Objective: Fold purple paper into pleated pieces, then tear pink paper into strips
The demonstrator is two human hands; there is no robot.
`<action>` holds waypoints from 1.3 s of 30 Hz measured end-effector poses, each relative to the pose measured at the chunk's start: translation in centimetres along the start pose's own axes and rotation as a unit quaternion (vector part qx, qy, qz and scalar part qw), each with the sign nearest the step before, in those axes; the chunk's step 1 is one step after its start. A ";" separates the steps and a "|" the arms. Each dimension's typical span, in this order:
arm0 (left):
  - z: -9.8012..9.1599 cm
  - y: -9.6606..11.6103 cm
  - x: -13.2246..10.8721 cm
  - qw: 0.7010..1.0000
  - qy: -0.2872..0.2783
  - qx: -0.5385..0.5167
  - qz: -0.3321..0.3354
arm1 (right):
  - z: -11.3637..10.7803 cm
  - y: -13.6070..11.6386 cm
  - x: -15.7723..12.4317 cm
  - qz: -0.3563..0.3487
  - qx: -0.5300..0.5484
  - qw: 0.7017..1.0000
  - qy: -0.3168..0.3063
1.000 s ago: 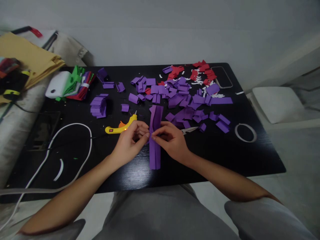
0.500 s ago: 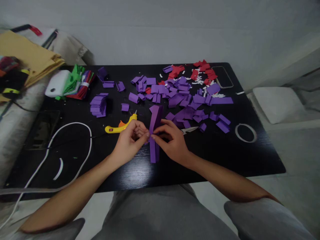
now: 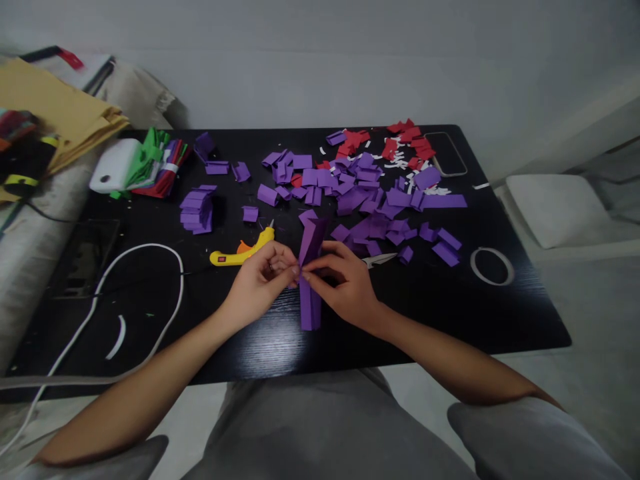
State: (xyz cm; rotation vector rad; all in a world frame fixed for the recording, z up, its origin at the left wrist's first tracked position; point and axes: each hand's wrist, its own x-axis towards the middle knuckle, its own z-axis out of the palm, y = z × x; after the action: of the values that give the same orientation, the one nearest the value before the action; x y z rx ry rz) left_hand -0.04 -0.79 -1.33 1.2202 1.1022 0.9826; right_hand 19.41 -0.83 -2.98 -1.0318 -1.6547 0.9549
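A long folded purple paper strip [image 3: 309, 303] stands lengthwise over the black table [image 3: 450, 320], pinched at its middle from both sides. My left hand [image 3: 260, 283] grips it from the left with thumb and fingers closed. My right hand [image 3: 345, 283] pinches it from the right. The strip's upper half [image 3: 313, 237] is creased and tilts slightly right. A yellow glue gun [image 3: 243, 252] lies just left of my left hand. The tips of scissors [image 3: 379, 259] poke out beyond my right hand.
Many cut purple paper pieces [image 3: 365, 200] and some red ones [image 3: 400, 140] cover the far middle of the table. A purple stack [image 3: 196, 212], coloured paper bundle [image 3: 155, 163], white device [image 3: 113, 167], phone [image 3: 447, 155], tape ring [image 3: 491, 265] and white cable [image 3: 150, 293] lie around.
The strip has been folded narrower and shifted slightly up between my fingers; its top now tilts right. Both hands stayed pinched at its middle.
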 end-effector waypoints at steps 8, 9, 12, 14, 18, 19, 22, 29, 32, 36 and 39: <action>0.3 -0.1 -0.3 0.993 0.026 0.100 0.051 | 0.0 0.0 0.0 -0.014 -0.038 0.999 -0.012; 0.3 -0.2 -0.3 0.993 0.028 0.104 0.052 | 0.0 0.0 0.0 -0.008 -0.029 0.999 -0.013; 0.1 -0.6 -0.2 0.992 0.035 0.110 0.052 | 0.2 0.1 -0.1 0.019 0.031 0.999 -0.008; 0.0 -0.7 -0.2 0.990 0.039 0.120 0.054 | 0.4 0.1 -0.2 0.052 0.097 0.994 0.001; 0.1 -0.4 -0.1 0.989 0.038 0.129 0.064 | 0.9 0.4 -0.1 0.149 0.205 0.967 0.008; 0.2 -0.2 -0.1 0.988 0.037 0.130 0.068 | 0.9 0.5 0.0 0.174 0.215 0.961 0.004; 0.4 0.2 -0.1 0.986 0.036 0.142 0.078 | 0.9 0.8 0.3 0.225 0.232 0.946 -0.023; 0.4 0.5 -0.1 0.984 0.038 0.157 0.077 | 0.7 1.1 0.6 0.212 0.237 0.947 -0.039; 0.4 0.4 -0.1 0.984 0.037 0.159 0.064 | 0.7 1.1 0.6 0.207 0.231 0.950 -0.034; 0.5 0.1 -0.2 0.985 0.044 0.157 0.051 | 0.7 1.1 0.7 0.215 0.228 0.949 -0.032; 0.5 -0.1 -0.2 0.983 0.048 0.169 0.054 | 0.7 1.1 0.7 0.221 0.222 0.949 -0.035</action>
State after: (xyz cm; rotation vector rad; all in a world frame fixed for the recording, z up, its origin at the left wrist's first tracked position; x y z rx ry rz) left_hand 0.41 -1.08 -1.37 1.5313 1.3287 0.9705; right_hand 18.81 0.14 -4.00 -1.0771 -1.1930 1.5911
